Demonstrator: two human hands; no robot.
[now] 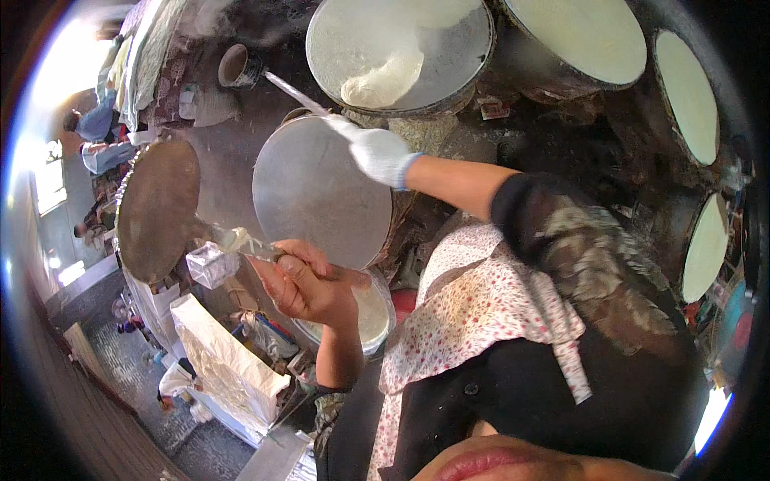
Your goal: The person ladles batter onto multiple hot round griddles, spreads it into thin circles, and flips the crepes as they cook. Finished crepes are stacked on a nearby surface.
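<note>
As seen in the head view: looks down past a speckled apron (pixel 481 301) onto several wide, round vessels, with haze along the top.
Left hand (pixel 309 284): clasps a short handle (pixel 255 245) in bent, bare fingers; sits left of the apron.
Round-headed tool (pixel 160 210): extends leftward from that handle, dark and flat-faced; held clear of the gray round surface.
Clear box-like piece (pixel 212 266): hangs just below the handle in the picture; cannot tell how attached.
Right hand (pixel 383 156): wears a white glove; grasps a stick with fingers closed around its near end.
Stick (pixel 295 92): slants up and left from the glove, pale and slightly blurred.
Gray round surface (pixel 309 188): lies between both hands, smooth and plain.
Large pan (pixel 453 60): stands beyond the glove; bears a pale, wet mass (pixel 389 80) toward the near rim.
Basin (pixel 391 313): sits partly behind the left wrist; contains something pale.
Right-hand side: holds three more pale-topped drums (pixel 585 36), lined along an arc.
Far left: shows a person in blue (pixel 98 120), small and indistinct.
</note>
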